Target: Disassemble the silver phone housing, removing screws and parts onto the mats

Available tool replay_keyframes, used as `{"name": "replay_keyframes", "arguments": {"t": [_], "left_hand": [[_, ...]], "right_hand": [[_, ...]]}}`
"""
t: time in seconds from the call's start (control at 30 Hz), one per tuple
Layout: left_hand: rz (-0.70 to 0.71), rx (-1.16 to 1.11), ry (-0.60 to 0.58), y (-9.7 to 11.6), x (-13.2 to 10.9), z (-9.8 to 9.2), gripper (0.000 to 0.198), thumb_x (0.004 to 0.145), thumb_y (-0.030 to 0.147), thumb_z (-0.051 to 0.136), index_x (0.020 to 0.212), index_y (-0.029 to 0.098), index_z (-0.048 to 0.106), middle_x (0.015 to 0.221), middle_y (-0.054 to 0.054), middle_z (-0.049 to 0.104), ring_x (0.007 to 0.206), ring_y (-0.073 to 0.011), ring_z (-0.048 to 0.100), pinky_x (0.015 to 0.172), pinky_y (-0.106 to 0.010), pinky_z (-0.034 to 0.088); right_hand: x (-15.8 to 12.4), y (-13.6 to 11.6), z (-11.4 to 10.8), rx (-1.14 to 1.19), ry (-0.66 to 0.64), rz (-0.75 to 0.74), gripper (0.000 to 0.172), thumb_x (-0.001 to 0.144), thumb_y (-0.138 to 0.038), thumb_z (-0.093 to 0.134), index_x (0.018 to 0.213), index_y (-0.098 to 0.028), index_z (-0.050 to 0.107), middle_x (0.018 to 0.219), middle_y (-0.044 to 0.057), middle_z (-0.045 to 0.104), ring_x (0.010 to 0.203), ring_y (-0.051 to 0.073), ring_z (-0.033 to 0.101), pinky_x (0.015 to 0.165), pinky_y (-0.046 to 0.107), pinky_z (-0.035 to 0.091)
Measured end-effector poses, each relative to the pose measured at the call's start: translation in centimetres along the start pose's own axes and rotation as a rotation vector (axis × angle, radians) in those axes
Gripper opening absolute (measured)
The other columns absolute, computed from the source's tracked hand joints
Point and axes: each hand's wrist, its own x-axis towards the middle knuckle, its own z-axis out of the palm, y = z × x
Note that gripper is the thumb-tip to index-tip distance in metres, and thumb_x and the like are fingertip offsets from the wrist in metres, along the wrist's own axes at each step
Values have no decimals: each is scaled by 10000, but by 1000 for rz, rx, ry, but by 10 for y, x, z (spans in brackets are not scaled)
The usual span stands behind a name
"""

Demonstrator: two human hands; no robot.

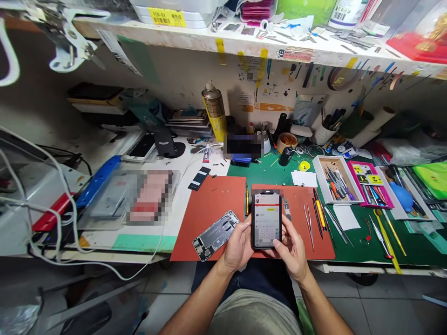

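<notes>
A smartphone [266, 221] is held upright over the front of the red-brown mat [209, 200], its lit screen showing a chat and a keyboard. My left hand [239, 246] grips its left side. On its right edge, my right hand [292, 249] is closed round it, with the thumb over the lower right of the screen. An opened phone body [215, 235] with its inner frame bare lies tilted on the mat, just left of my left hand. Behind the held phone is a gold screwdriver [247, 200]. To its right, partly hidden, a small circuit board [287, 209] lies on the mat.
Tweezers [308, 225] and a yellow-black pen-like tool [319, 211] lie right of my hands. Farther right stand a white tool box [338, 179] and a pink tray [372, 186]. A spray can [214, 111] stands at the back. A loaded shelf [209, 35] overhangs the bench; cables [66, 218] hang at left.
</notes>
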Motion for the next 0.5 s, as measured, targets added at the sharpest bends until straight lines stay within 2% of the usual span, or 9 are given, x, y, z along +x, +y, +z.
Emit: {"name": "replay_keyframes", "arguments": {"t": [0.2,0.33,0.5], "left_hand": [[-14,23,32,-1,1,-1,498,1037,547,594,1341,179,739,1389,-131,740,1439,-377,575,1218,-540,450],[-33,60,5,0,-2,-4,482,997,415,659,1427,199,674,1410,-130,724,1387,-379,617,1152,-548,518],[-46,102,-1,-2,-4,-9,589,893,280,737,1467,209,626,1405,-134,721,1341,-381,645,1084,-533,571]], "right_hand": [[5,0,-2,10,-1,-70,597,1015,-430,694,1557,-239,534,1291,132,762,967,226,777,856,336,648],[4,-1,-1,-15,9,-64,605,1017,-432,692,1564,-236,526,1294,136,759,949,222,771,821,329,644],[3,-1,0,-51,30,-55,632,1011,-476,685,1559,-206,522,1166,121,780,858,210,757,770,332,644]]}}
